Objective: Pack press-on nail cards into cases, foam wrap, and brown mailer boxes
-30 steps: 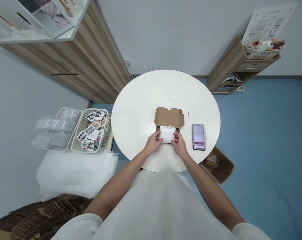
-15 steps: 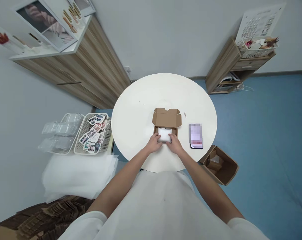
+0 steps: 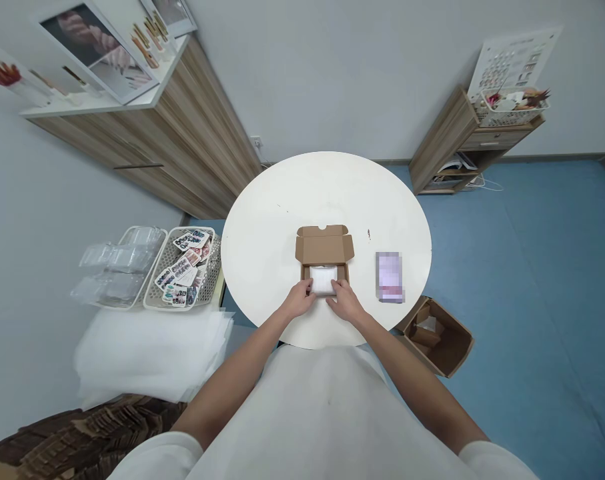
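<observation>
White rectangular packet (image 3: pixel 323 283) nestled in open brown cardboard box (image 3: pixel 324 249); left side touched by half-curled left hand (image 3: pixel 299 299), right by half-curled right hand (image 3: pixel 346 301); whether gripped, can't be told!

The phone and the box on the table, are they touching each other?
Apart: the head view shows a strip of white table between the box and the phone.

- Brown cardboard mailer box (image 3: pixel 325 249), lid wide open and tipped back away from the person, side flaps splayed, base sitting on the white table (image 3: pixel 332 190)!
- And there's the white wrapped packet (image 3: pixel 323 281), softly rectangular, lying inside the base, cardboard peeking out either side!
</observation>
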Demonstrator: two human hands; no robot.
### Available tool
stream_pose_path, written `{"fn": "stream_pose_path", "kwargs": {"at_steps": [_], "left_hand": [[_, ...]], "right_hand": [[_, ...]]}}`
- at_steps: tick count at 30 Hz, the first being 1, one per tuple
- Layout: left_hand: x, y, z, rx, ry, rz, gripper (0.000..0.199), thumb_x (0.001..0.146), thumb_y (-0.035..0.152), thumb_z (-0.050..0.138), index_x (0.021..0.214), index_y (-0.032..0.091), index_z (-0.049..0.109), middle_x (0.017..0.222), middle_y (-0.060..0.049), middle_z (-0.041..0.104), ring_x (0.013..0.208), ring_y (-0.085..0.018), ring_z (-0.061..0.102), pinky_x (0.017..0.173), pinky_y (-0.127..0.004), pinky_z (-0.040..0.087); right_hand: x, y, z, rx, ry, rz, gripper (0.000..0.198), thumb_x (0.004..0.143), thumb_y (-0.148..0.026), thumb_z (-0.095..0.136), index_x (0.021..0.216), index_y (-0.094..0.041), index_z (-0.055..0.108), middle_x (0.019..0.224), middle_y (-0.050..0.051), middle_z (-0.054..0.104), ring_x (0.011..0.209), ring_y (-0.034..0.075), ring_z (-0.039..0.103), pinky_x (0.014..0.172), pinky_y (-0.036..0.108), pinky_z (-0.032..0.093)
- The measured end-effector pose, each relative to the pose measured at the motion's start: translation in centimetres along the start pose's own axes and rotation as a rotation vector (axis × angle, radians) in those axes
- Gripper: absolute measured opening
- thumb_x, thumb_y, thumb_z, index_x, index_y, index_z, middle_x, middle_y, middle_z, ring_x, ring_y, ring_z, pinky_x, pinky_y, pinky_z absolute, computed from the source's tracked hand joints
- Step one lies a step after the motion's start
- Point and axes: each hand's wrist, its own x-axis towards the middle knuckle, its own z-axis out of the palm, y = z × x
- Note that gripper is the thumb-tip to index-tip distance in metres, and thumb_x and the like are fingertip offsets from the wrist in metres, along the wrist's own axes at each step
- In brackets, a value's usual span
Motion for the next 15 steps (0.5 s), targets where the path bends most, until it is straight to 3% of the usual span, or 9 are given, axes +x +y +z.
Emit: {"fn": "stream_pose_path", "kwargs": {"at_steps": [6,10,15], "left_hand": [[-1.0,-0.1,-1.2,-0.155,0.232,-0.115,0.030,0.076,0.028,0.048,0.104,0.018,0.054,0.108,-0.008,0.058,0.093,-0.018,0.056,0.079,-0.031,0.045],[0.3,-0.3,-3.2,-0.226,0.375,-0.210,0.040,0.077,0.042,0.049,0.110,0.018,0.050,0.119,-0.011,0.052,0.100,-0.019,0.053,0.082,-0.032,0.043],[2.6,-0.1,-4.8,-0.479,0.312,-0.296,0.054,0.080,0.058,0.033,0.115,0.019,0.047,0.126,-0.012,0.046,0.110,-0.021,0.048,0.080,-0.031,0.044]], "right_hand": [[-0.1,0.6,-1.2,0.255,0.228,-0.088,0.036,0.076,-0.024,0.047,0.111,-0.020,0.052,0.106,0.008,0.051,0.089,0.018,0.053,0.081,0.036,0.045],[1.4,1.6,-3.3,0.431,0.376,0.093,0.046,0.073,-0.037,0.051,0.116,-0.020,0.047,0.115,0.010,0.049,0.087,0.018,0.053,0.077,0.035,0.046],[3.9,2.5,-5.3,0.763,0.298,0.293,0.055,0.074,-0.055,0.046,0.118,-0.023,0.044,0.124,0.007,0.047,0.096,0.018,0.053,0.076,0.030,0.047]]}}
